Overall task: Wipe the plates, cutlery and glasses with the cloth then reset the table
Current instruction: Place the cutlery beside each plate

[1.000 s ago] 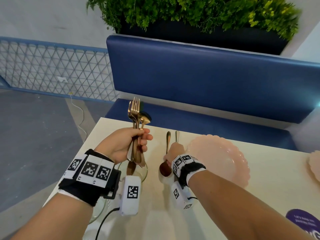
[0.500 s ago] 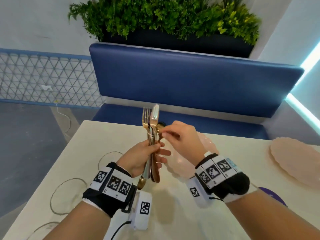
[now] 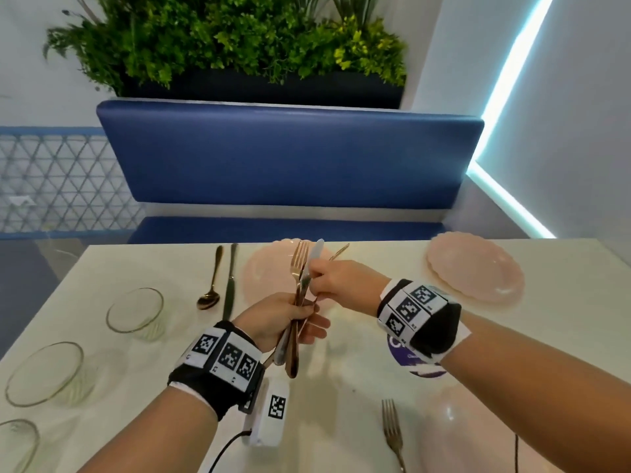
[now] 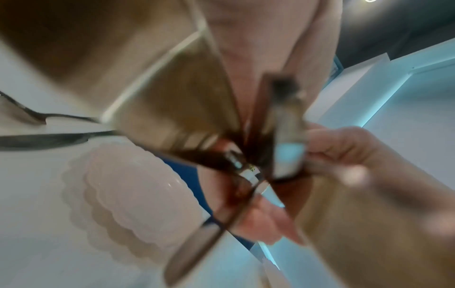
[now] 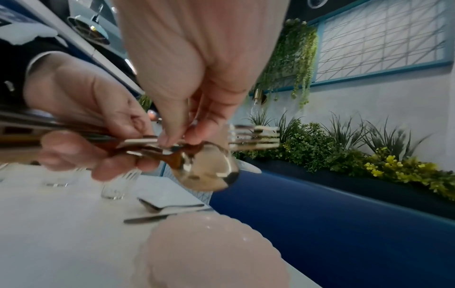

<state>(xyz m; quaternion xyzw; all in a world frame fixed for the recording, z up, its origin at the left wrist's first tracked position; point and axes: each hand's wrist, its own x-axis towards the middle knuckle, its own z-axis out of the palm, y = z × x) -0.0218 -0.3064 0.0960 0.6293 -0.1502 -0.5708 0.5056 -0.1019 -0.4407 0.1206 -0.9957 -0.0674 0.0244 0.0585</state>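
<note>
Gold-toned cutlery dominates the middle of the head view. A bundle of cutlery (image 3: 297, 302), a fork and a knife among it, is clenched upright in the left hand (image 3: 273, 319). The right hand (image 3: 336, 283) is seen pinching one piece out of that bundle, its fingers curled round the metal. On the pale bench (image 3: 341, 397) a spoon (image 3: 211, 285) and a knife (image 3: 229, 281) are laid beside a pink plate (image 3: 263, 271) at centre. A second pink plate (image 3: 478, 271) sits at the right, and a lone fork (image 3: 392, 431) is laid at the bottom beside a third plate (image 3: 471, 435). Three glasses (image 3: 135, 310) are lined along the left edge. No cloth is seen in any view.

In the left wrist view, heavily blurred, the crossed handles (image 4: 258, 148) are seen at centre, with a scalloped plate (image 4: 138, 194) at lower left.

In the right wrist view, a spoon bowl (image 5: 209, 169) is seen at centre beneath the pinching fingertips (image 5: 172, 136), with fork tines (image 5: 253, 138) just to its right.

Wiping is judged finished, and the resetting partly done: one place appears to have spoon and knife laid, while the held pieces remain to be set out and the glasses probably distributed.
</note>
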